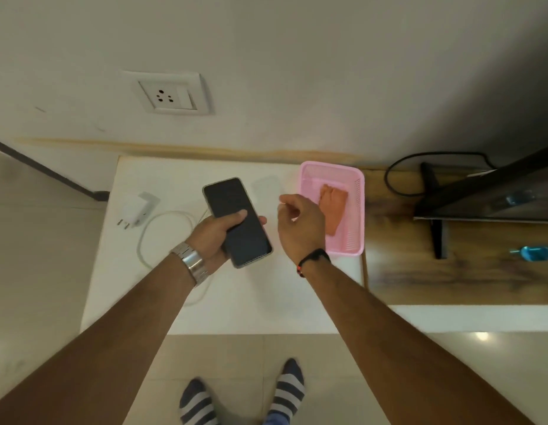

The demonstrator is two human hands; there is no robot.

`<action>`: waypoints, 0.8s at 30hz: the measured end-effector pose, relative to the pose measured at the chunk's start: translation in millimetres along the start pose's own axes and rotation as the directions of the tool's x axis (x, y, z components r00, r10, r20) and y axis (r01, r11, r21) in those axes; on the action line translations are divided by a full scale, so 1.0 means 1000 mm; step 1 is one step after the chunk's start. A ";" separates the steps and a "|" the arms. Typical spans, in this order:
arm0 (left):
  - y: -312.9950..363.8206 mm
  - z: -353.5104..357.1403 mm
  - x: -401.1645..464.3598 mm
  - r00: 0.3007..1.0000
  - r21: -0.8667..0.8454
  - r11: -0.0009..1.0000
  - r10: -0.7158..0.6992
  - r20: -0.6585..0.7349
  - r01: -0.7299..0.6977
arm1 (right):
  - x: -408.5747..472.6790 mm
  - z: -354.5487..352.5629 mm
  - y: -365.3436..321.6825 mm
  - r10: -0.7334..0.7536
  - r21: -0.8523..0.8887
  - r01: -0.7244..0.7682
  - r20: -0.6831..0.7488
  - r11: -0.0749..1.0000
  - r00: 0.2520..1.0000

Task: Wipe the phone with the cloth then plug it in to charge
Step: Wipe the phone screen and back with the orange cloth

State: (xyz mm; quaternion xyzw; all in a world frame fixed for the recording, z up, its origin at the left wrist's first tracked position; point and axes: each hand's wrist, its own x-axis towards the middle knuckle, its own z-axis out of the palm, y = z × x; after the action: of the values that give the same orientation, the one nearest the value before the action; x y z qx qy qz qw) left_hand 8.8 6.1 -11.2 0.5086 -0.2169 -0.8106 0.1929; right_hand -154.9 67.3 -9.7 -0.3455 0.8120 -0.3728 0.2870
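Two hands: both yours, both over the white desk (242, 305).
Left hand (209, 237): wrapped around the phone (237, 220), thumb lying across the dark screen, fingertips showing past its right edge; a metal watch (189, 263) sits on that wrist.
Phone: held above the desk, screen up and dark, long axis tilted, top end pointing up and left.
Right hand (300, 223): holds nothing; fingers loosely curled, thumb and forefinger near each other, hanging just beside the left wall of the pink basket (357, 210); a dark band (314, 259) is on that wrist.
Cloth (334, 208): orange, crumpled, lying inside the pink basket, partly hidden behind your right hand; not touched as far as you can see.
Basket: on the right edge of the desk, next to the wooden surface (450, 280).
Charger (137, 210): white plug adapter lying on the desk left of the phone, pins pointing down and left.
Cable (168, 216): white, looped on the desk beside the charger, running under your left forearm.
Socket (170, 95): white wall plate above the desk, nothing plugged into it.
Clear case-like item (266, 187): faint, flat on the desk between phone and basket; you cannot tell what it is.
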 end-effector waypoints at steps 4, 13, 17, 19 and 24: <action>0.003 0.003 -0.007 0.995 -0.082 0.992 -0.089 0.052 0.093 | 0.052 -0.040 0.036 0.042 -0.470 -0.053 -0.034 0.881 0.999; 0.003 0.011 0.003 0.966 -0.132 0.980 -0.117 0.230 0.150 | 0.089 -0.034 0.069 0.001 -0.730 0.077 0.105 0.679 0.994; 0.002 0.016 -0.003 0.960 -0.178 0.971 -0.114 0.258 0.163 | 0.086 -0.053 0.056 0.199 -0.331 -0.174 0.042 0.927 0.979; 0.005 0.020 -0.009 0.957 -0.190 0.970 -0.097 0.273 0.152 | 0.075 -0.064 0.032 0.247 0.041 -0.245 -0.052 0.969 0.968; 0.009 0.038 -0.025 0.968 -0.202 0.968 -0.102 0.228 0.149 | -0.005 -0.074 -0.034 -0.287 0.133 0.285 -0.003 0.949 0.958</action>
State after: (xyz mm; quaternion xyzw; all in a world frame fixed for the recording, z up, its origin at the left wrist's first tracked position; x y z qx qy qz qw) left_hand -14.9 17.8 26.5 0.4064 -0.1137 -0.8904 0.1707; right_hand -194.1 84.6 59.9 -0.4428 0.7244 -0.4605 0.2590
